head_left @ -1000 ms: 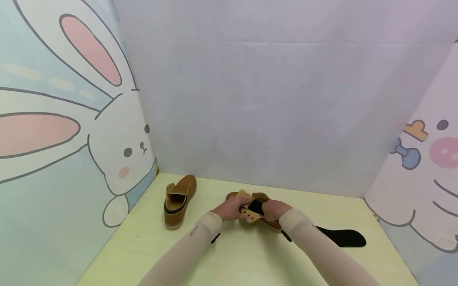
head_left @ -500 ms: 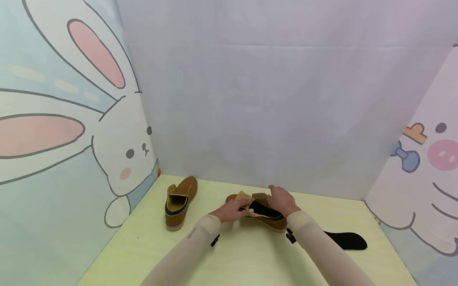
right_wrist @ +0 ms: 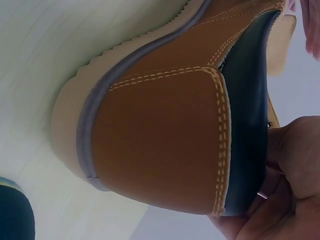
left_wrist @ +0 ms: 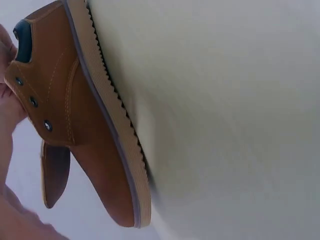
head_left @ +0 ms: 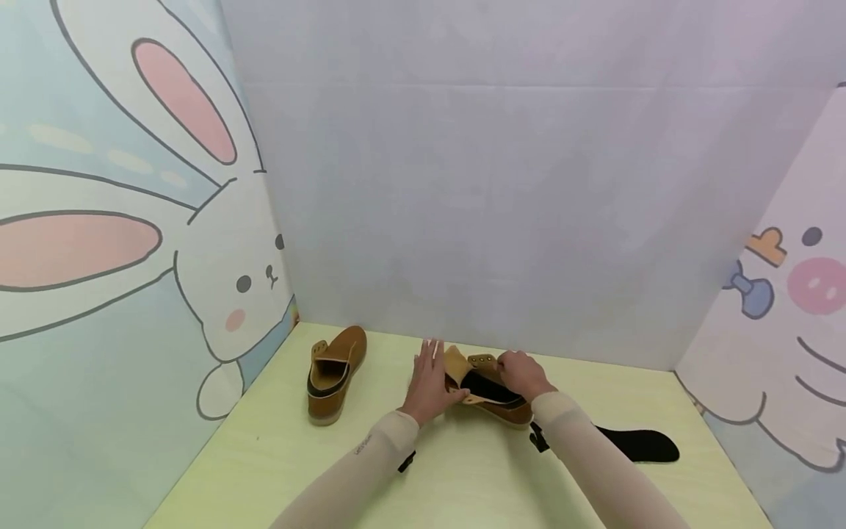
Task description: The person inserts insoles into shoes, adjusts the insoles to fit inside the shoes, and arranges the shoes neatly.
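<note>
A brown lace-less shoe point(head_left: 512, 413) lies in the middle of the table, toe to the left, its tan tongue point(head_left: 455, 364) standing up. A black insole point(head_left: 487, 387) shows inside its opening. My left hand point(head_left: 426, 388) lies over the toe end with straight fingers, its thumb at the near eyelet flap point(left_wrist: 35, 102). My right hand point(head_left: 523, 377) pinches the far side of the collar with curled fingers. In the right wrist view that hand point(right_wrist: 295, 180) is at the dark padded collar point(right_wrist: 247, 120) by the heel; some fingertips are hidden inside.
A second brown shoe point(head_left: 333, 376) stands to the left, toe away from me. A loose black insole point(head_left: 641, 445) lies on the table point(head_left: 463, 492) at the right, partly behind the right sleeve. A pale back wall point(head_left: 489, 220) rises close behind the shoes.
My right hand has come out of the shoe's opening, moved to the far rim and curled its fingers there. My left hand has turned, its fingers now straight and pointing away.
</note>
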Tool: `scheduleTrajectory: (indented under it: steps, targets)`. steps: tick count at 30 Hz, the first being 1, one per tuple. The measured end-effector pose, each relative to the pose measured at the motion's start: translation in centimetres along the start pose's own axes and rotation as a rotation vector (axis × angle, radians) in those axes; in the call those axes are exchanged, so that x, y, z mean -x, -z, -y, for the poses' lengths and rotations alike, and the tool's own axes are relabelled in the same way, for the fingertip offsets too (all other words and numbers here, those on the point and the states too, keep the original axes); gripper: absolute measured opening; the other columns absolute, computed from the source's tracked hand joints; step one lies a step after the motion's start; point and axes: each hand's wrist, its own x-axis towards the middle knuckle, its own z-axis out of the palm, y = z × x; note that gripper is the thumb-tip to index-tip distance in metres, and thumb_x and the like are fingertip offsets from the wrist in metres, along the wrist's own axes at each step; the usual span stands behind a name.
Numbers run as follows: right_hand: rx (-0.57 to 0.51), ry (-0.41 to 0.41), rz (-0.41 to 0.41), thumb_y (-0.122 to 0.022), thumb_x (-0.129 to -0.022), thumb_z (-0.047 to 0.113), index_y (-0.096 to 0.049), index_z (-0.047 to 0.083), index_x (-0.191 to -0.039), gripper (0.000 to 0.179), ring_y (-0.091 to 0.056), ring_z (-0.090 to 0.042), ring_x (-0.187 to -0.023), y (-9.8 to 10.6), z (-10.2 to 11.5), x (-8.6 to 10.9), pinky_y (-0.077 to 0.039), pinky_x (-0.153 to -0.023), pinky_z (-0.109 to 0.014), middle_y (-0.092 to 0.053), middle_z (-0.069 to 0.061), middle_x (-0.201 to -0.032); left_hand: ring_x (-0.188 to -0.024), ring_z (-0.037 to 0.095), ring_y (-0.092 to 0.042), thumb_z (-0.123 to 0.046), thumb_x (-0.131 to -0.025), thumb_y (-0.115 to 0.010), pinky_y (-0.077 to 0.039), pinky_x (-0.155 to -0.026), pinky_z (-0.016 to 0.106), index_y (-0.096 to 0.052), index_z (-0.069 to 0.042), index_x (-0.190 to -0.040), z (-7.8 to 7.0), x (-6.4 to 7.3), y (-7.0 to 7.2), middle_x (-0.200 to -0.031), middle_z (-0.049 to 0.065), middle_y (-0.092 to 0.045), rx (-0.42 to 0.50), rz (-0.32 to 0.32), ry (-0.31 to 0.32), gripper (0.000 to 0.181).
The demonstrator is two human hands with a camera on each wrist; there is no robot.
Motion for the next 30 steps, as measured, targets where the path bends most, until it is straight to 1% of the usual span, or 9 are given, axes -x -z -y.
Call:
scheduleTrajectory:
  steps: [2, 3, 5, 6, 9, 12, 18, 23, 30]
  targets:
    - [-0.004, 0.0, -0.009, -0.063, -0.101, 0.015, -0.074, 0.011, -0.085, 0.02, -0.055, -0.021, -0.066, -0.1, -0.2, 0.1, -0.048, -0.06, -0.04, -0.062, -0.003, -0.076, -0.154, 0.039, -0.003, -0.057, -0.086, -0.076, -0.016, -0.121, 0.056, -0.014, 0.003, -0.161, 0.1, 0.1, -0.3, -0.166, 0.023, -0.012, 0.05, -0.001, 0.08, 0.114]
    - [-0.008, -0.004, -0.012, -0.063, -0.101, 0.015, -0.074, 0.011, -0.085, 0.02, -0.054, -0.02, -0.066, -0.2, -0.3, 0.1, -0.048, -0.06, -0.04, -0.063, -0.003, -0.077, -0.153, 0.04, -0.003, -0.056, -0.085, -0.077, -0.016, -0.12, 0.057, -0.018, 0.006, -0.159, 0.1, 0.2, -0.4, -0.165, 0.025, -0.014, 0.097, 0.003, 0.114, 0.113]
    - [-0.019, 0.0, -0.019, -0.063, -0.102, 0.016, -0.072, 0.012, -0.083, 0.021, -0.053, -0.02, -0.066, -0.3, -0.5, 0.2, -0.048, -0.06, -0.04, -0.062, -0.003, -0.077, -0.152, 0.044, -0.004, -0.052, -0.086, -0.078, -0.018, -0.119, 0.059, -0.032, 0.007, -0.154, 0.2, 0.3, -0.5, -0.162, 0.027, -0.02, 0.176, 0.019, 0.159, 0.102]
    - [-0.026, 0.0, -0.02, -0.063, -0.102, 0.016, -0.072, 0.012, -0.082, 0.022, -0.053, -0.02, -0.065, -0.3, -0.5, 0.2, -0.047, -0.06, -0.04, -0.062, -0.003, -0.076, -0.152, 0.046, -0.006, -0.049, -0.086, -0.079, -0.019, -0.119, 0.061, -0.043, 0.007, -0.148, 0.3, 0.3, -0.6, -0.16, 0.028, -0.025, 0.208, 0.021, 0.158, 0.091]
    - [-0.035, 0.011, -0.02, -0.063, -0.102, 0.017, -0.07, 0.011, -0.08, 0.024, -0.051, -0.02, -0.064, -0.4, -0.6, 0.1, -0.047, -0.06, -0.04, -0.061, -0.003, -0.075, -0.15, 0.05, -0.009, -0.037, -0.089, -0.08, -0.022, -0.117, 0.062, -0.064, 0.001, -0.127, 0.6, 0.4, -0.6, -0.154, 0.027, -0.034, 0.29, 0.03, 0.115, 0.057]
    - [-0.04, 0.015, -0.024, -0.063, -0.102, 0.017, -0.069, 0.011, -0.078, 0.025, -0.051, -0.021, -0.064, -0.5, -0.7, 0.0, -0.048, -0.061, -0.041, -0.062, -0.003, -0.076, -0.149, 0.05, -0.011, -0.031, -0.092, -0.078, -0.027, -0.115, 0.061, -0.069, -0.003, -0.119, 0.6, 0.4, -0.4, -0.153, 0.026, -0.036, 0.319, 0.037, 0.059, 0.041]
    - [-0.051, 0.034, -0.033, -0.061, -0.099, 0.009, -0.063, 0.013, -0.072, 0.028, -0.049, -0.022, -0.065, -0.8, -1.1, -0.1, -0.045, -0.062, -0.04, -0.059, -0.004, -0.074, -0.151, 0.045, -0.011, -0.029, -0.102, -0.064, -0.032, -0.113, 0.06, -0.065, -0.004, -0.132, 0.0, 0.8, -0.4, -0.157, 0.022, -0.034, 0.334, 0.076, -0.003, 0.039]
    - [-0.055, 0.053, -0.023, -0.056, -0.095, -0.001, -0.054, 0.013, -0.066, 0.032, -0.044, -0.022, -0.064, -1.0, -1.4, -0.3, -0.04, -0.063, -0.038, -0.05, -0.004, -0.069, -0.153, 0.039, -0.01, -0.045, -0.107, -0.049, -0.028, -0.114, 0.062, -0.064, -0.012, -0.138, -0.3, 1.2, -1.0, -0.159, 0.016, -0.035, 0.306, 0.109, -0.036, 0.048]
    - [-0.059, 0.052, -0.022, -0.058, -0.096, 0.001, -0.064, 0.011, -0.074, 0.026, -0.049, -0.024, -0.067, -1.2, -1.8, -0.2, -0.046, -0.066, -0.041, -0.061, -0.005, -0.078, -0.153, 0.038, -0.013, -0.049, -0.109, -0.041, -0.029, -0.115, 0.06, -0.068, -0.014, -0.133, -0.4, 1.5, -1.4, -0.16, 0.018, -0.034, 0.261, 0.123, -0.096, 0.051]
